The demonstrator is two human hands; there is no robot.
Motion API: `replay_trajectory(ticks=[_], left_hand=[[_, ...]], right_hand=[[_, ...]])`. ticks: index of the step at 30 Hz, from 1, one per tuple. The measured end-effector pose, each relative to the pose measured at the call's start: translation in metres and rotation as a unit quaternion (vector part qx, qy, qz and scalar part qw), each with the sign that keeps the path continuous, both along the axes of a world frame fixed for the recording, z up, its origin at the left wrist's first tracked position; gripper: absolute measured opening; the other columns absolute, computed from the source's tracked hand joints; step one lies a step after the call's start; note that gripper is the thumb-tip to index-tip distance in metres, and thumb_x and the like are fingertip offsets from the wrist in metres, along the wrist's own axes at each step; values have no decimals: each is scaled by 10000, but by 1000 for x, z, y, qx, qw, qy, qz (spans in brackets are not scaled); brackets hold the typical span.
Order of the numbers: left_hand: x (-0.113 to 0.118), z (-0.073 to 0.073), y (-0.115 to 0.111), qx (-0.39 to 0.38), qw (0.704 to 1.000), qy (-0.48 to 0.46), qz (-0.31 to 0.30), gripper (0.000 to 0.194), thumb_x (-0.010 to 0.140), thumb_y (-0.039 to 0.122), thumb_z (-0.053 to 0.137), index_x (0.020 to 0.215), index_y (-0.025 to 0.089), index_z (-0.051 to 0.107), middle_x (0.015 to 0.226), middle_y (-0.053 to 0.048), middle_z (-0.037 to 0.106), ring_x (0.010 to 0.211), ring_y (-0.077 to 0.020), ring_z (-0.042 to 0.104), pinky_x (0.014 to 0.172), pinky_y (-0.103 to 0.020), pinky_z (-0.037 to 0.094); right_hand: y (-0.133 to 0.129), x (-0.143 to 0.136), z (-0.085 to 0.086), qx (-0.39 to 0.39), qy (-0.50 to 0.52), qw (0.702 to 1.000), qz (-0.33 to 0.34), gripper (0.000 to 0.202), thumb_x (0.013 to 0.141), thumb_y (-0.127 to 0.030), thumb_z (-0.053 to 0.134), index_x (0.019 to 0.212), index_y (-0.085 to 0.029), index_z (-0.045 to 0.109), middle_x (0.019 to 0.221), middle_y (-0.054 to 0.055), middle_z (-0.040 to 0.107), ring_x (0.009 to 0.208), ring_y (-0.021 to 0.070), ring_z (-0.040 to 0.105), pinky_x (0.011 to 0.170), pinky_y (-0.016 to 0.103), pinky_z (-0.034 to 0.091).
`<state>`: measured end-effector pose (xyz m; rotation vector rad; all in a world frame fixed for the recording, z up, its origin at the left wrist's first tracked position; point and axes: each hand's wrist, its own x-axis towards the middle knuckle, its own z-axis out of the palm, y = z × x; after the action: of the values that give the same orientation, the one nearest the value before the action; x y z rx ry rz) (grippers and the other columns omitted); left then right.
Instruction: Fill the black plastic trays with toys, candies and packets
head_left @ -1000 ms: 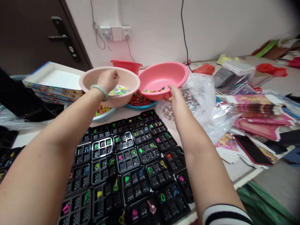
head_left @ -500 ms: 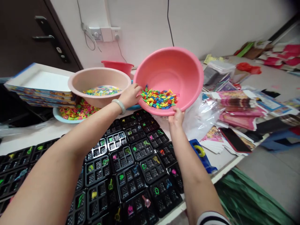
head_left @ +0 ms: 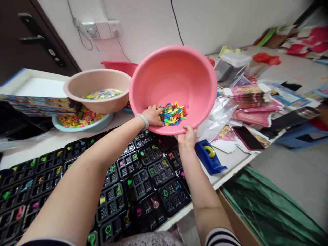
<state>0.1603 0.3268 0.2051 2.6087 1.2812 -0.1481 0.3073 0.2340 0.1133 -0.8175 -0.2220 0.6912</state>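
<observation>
A pink plastic basin is tilted toward me above the black trays, its near rim low. My right hand grips that rim, thumb over the edge. Small red, yellow, blue and green plastic pieces lie heaped at the bottom of the basin. My left hand, with a pale bangle on the wrist, reaches inside over the left edge of the heap. Its fingers are spread and touch the pieces. Below, rows of black compartment trays hold small coloured plastic toys in some compartments.
Left of the pink basin stand a beige basin, a light-blue basin of bright pieces and stacked boxes. On the right are a blue tape dispenser, a phone, clear plastic film and pink printed packaging.
My left hand has moved from the basin's left rim into it, onto the pieces. The basin has come nearer and left in view. My right hand still grips the rim.
</observation>
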Motion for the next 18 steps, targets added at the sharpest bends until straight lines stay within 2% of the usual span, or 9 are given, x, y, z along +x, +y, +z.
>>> replay_trajectory(ticks=[3,6,8,11,15,18], left_hand=[[4,-6,-9,-27,1000,-8,-12,938,776,612,714,1584,211,458,1492,-207,493,1361,-411,499,1152,-465,411],[10,-12,-16,-48,999,-20,2,962,809,693,649,1616,227,409,1569,-206,430,1444,-442,418,1181,-491,367],[15,-15,-19,-77,997,-23,20,970,818,682,649,1630,224,384,1580,-202,439,1402,-426,481,1155,-463,395],[19,-19,-19,-107,993,-43,25,908,799,598,710,1584,208,471,1510,-195,542,1270,-385,599,1073,-405,454],[18,-19,-13,-119,990,-79,18,824,713,429,813,1479,208,605,1328,-147,702,1186,-352,638,1013,-355,472],[17,-16,-8,-110,991,-73,11,750,687,278,796,1424,228,661,1226,-100,751,1098,-316,669,944,-314,488]], right_hand=[[-4,-2,4,-9,27,1000,2,580,573,-105,575,1122,-294,594,1126,-53,729,1021,167,711,1068,457,575],[-5,-3,8,-31,48,998,9,605,577,-75,551,1134,-307,595,1091,-61,738,987,158,725,1003,424,618],[-4,-3,8,-41,54,998,15,605,586,-72,536,1141,-306,594,1075,-56,742,982,160,729,968,423,636],[-4,-1,5,-54,55,997,25,603,602,-81,530,1163,-295,583,1068,-43,744,972,174,737,939,450,648],[-7,4,0,-64,58,996,23,610,593,-68,536,1162,-286,569,1030,-48,738,924,167,745,946,436,643],[-8,9,-1,-57,64,996,25,592,578,-55,552,1126,-279,568,968,-64,728,881,153,739,951,406,638]])
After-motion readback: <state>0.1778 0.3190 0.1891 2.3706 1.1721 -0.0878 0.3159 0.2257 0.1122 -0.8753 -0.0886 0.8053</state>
